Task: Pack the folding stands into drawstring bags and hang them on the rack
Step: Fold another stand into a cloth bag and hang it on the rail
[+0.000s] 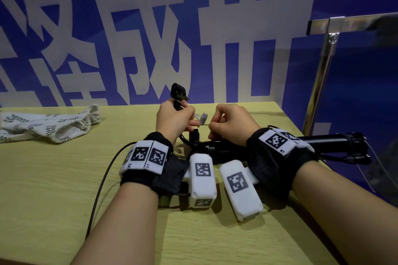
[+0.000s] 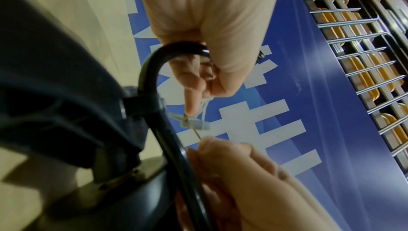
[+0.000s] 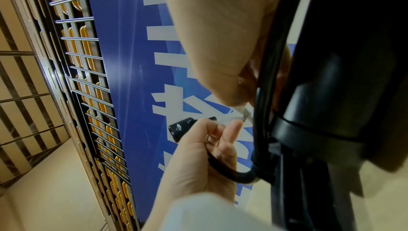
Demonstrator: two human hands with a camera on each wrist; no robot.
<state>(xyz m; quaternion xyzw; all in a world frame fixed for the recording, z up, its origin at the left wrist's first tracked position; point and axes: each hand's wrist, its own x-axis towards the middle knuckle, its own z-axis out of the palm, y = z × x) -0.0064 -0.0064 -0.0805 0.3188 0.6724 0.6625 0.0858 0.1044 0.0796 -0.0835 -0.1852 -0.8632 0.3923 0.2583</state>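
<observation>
nearest, both forearms lie on the table (image 1: pixel 53 189), wrists side by side. just past them the stand (image 1: pixel 331 140) lies flat, not yet bagged, its long axis running left to right with most of the tube out beyond the right hand (image 1: pixel 233 123). the left hand (image 1: pixel 172 120) is curled round the stand's black cable (image 2: pixel 150 70), a dark plug sticking up above the knuckles, and its thumb and forefinger pinch a small clear tie (image 1: pixel 201 119). the right hand's fingers are curled in, tips pinching the thin tail of that tie, so the tie sits between the two hands, touching both. my guess is the tail gets pulled rightward, along the stand. further off to the left the bag (image 1: pixel 47 123) lies limp, nearer the left hand, well apart from the stand
</observation>
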